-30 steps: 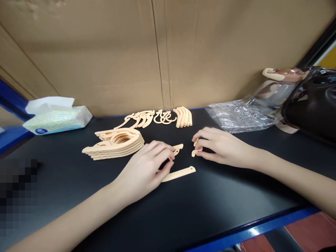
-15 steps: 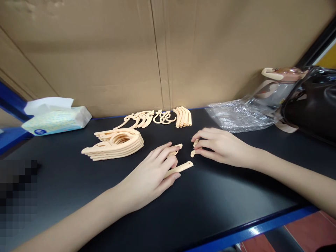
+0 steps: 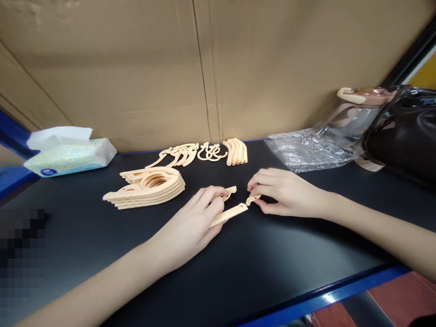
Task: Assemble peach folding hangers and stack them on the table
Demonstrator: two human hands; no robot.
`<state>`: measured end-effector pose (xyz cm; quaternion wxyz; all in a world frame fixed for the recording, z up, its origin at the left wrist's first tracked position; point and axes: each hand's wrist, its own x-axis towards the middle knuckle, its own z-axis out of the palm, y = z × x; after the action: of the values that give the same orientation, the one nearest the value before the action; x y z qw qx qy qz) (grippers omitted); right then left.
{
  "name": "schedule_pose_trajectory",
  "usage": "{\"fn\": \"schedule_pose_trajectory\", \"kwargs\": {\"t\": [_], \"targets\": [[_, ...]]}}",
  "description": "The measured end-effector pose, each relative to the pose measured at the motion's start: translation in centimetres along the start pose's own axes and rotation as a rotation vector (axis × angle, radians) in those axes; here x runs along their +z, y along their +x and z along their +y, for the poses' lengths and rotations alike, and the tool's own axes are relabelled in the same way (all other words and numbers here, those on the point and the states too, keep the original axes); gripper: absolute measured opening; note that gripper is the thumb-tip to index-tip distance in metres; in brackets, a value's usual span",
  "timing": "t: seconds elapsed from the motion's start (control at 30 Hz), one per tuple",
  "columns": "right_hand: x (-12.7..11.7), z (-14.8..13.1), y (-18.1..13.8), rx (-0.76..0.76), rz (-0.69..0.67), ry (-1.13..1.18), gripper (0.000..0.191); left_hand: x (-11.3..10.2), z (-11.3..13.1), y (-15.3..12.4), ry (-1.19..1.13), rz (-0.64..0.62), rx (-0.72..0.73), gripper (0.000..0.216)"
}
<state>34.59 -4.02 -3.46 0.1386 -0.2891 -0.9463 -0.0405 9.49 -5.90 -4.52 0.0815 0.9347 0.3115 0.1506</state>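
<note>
My left hand [image 3: 199,218] is closed around a cream plastic hanger part [image 3: 230,214]. Its flat, straight end with a small hole sticks out to the right, and another cream end [image 3: 232,190] shows past the fingers; the palm hides the rest. My right hand [image 3: 284,193] pinches a small curved cream hanger piece [image 3: 252,199] between thumb and fingers, partly covered. That piece is close to the tip of the straight end; whether they touch I cannot tell.
Left of my hands stands a stack of cream hanger bodies [image 3: 150,186]. Behind lie curved arms [image 3: 184,153], hooks [image 3: 211,152] and a row of bent strips [image 3: 236,151]. A tissue pack [image 3: 71,156], clear plastic bag [image 3: 303,150], bottle [image 3: 354,118] and dark bag [image 3: 402,141] flank the black table [image 3: 272,272].
My left fingers have closed more around the hanger part and tilted it slightly. My right fingers have drawn together on the small curved piece, now close to the straight end.
</note>
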Motion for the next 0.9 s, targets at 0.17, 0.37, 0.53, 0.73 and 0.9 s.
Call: {"fn": "schedule_pose_trajectory", "kwargs": {"t": [0.17,0.37,0.53,0.73,0.9], "targets": [[0.1,0.1,0.0,0.016,0.027,-0.018,0.021,-0.1,0.1,0.1,-0.003,0.008,0.013,0.011],[0.1,-0.1,-0.3,0.066,0.029,0.096,0.023,-0.1,0.1,0.1,-0.007,0.030,-0.009,0.014],[0.1,-0.6,-0.3,0.153,0.053,0.176,0.022,-0.3,0.2,0.0,-0.072,0.027,-0.059,0.017],[-0.2,-1.3,-0.4,0.227,0.077,0.165,0.022,-0.9,0.6,0.0,-0.108,-0.014,-0.063,0.019],[-0.1,-1.8,-0.4,0.283,0.020,0.228,0.019,-0.7,0.8,0.0,-0.124,-0.002,-0.059,0.020]]}}
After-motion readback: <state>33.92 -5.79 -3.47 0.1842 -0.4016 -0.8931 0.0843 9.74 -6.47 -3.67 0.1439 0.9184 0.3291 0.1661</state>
